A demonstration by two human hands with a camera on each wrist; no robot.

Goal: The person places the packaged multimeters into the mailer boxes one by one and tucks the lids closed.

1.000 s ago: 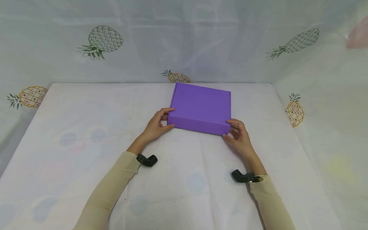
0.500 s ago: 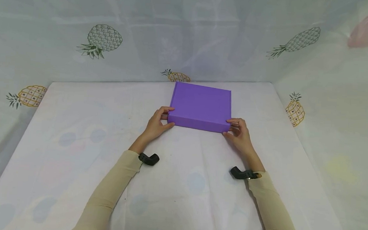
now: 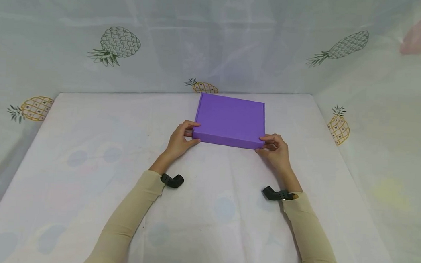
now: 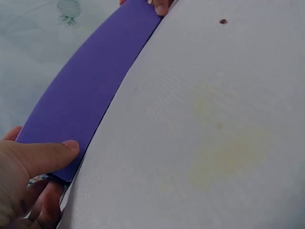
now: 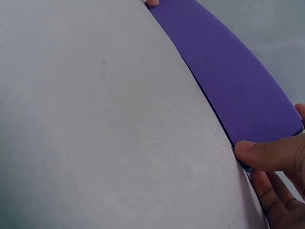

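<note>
A closed purple cardboard box [image 3: 231, 116] is at the back middle of the white-covered table, its long front face toward me. My left hand [image 3: 179, 141] holds its front left corner. The thumb lies on the front face [image 4: 90, 86], one finger is on the top edge and the others are at the side, partly hidden. At the front right corner, my right hand [image 3: 276, 151] grips the box the same way. The right wrist view shows the right thumb [image 5: 267, 153] on the front face near the lower edge. Whether the box's bottom touches the table throughout, I cannot tell.
A white cloth [image 3: 205, 211] with faint coloured spots covers the table. Behind it hangs a pale curtain [image 3: 230, 44] printed with pineapples, close to the box's back edge. Another curtain side [image 3: 387, 142] runs along the right. Each wrist wears a black camera mount [image 3: 172, 180].
The box's front face looks narrower than a second ago, its lower edge higher in the view. Both forearms have shifted slightly forward, and the hands keep their hold on the corners.
</note>
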